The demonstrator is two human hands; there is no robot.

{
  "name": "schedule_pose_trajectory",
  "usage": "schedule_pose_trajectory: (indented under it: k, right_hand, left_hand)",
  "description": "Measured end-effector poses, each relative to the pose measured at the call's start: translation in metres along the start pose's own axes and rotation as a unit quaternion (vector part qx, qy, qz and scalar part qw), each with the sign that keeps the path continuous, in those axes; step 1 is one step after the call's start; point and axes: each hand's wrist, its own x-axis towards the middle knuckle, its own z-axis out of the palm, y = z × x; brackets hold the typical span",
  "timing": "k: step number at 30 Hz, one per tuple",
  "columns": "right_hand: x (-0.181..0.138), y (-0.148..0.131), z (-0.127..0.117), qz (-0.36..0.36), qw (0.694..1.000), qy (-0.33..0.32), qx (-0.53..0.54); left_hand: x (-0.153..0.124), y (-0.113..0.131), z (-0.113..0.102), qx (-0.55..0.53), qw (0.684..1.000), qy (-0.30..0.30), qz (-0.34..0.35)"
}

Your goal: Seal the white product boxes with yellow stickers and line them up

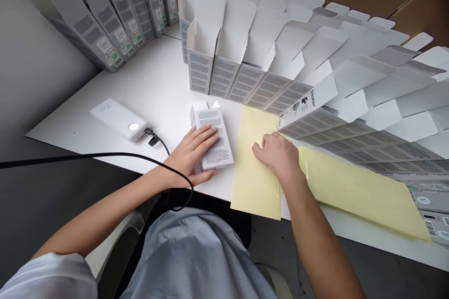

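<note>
A white carton (214, 138) with printed grey text lies on the table, its flaps raised at the far end. My left hand (196, 152) is around it, fingers across the printed face and thumb along the near end. To its right lies a pale yellow sheet (250, 182), jutting over the table's front edge. My right hand (277, 152) is closed in a pinch over that sheet. A small shiny bit of clear film (259, 143), looking like a clear sticker, shows at its fingertips; the hand hides the rest.
Rows of open cartons (199, 67) stand at the back and right, flaps up. More cartons (105, 42) stand at back left. A white power bank (119, 119) lies at left, its black cable (87, 154) crossing my left forearm. A yellow sheet stack (365, 191) lies at right.
</note>
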Motion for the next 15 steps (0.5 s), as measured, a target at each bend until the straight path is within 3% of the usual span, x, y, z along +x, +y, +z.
schedule_pose_trajectory:
  k: [6,10,13,15]
  right_hand:
    - [-0.006,-0.006,-0.003,0.005,0.998,0.039,-0.042]
    - [-0.014,-0.003,-0.001,-0.002,0.995,0.095,-0.007]
    - [-0.027,-0.003,0.0,-0.057,0.97,0.182,0.15]
    - [-0.041,-0.009,0.001,-0.125,0.921,0.205,0.307]
  left_hand:
    - [0.001,0.0,-0.001,0.008,1.0,0.001,0.005]
    - [0.001,0.0,0.0,0.012,1.0,0.011,0.012]
    - [0.001,0.0,0.001,0.011,1.0,0.019,0.013]
    - [0.001,0.0,0.002,0.016,0.999,0.028,0.017]
